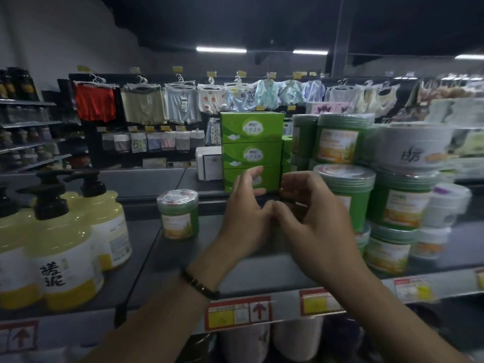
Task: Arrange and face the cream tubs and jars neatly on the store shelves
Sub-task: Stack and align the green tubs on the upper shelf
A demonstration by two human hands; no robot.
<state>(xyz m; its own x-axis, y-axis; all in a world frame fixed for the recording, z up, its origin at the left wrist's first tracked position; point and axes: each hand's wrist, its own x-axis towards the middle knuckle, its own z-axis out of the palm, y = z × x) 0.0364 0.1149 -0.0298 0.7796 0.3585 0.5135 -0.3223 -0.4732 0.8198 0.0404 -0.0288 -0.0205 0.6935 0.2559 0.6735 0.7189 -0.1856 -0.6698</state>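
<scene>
Centre: left hand (243, 218) and right hand (314, 221), thumbs touching; what either grip held could not be told. One small green plastic cream jar (178, 214) stood centre-left on the grey metal shelf (146, 258); three yellow pump bottles (65, 244) stood lower left.

The single view comes from a wide-angle camera worn on the person's head, set close before a dark grey metal store shelf (167, 258) and facing forward and slightly down across it. Both forearms enter from the bottom edge, and the left hand (246, 218) and right hand (314, 224) meet near the frame's centre, close to the lens. Stacked green plastic cream tubs (398, 205) fill the near right, blurred. Past the shelf the view reaches a far rack of pale hanging garments (183, 100) and white ceiling strip lights (221, 49).
</scene>
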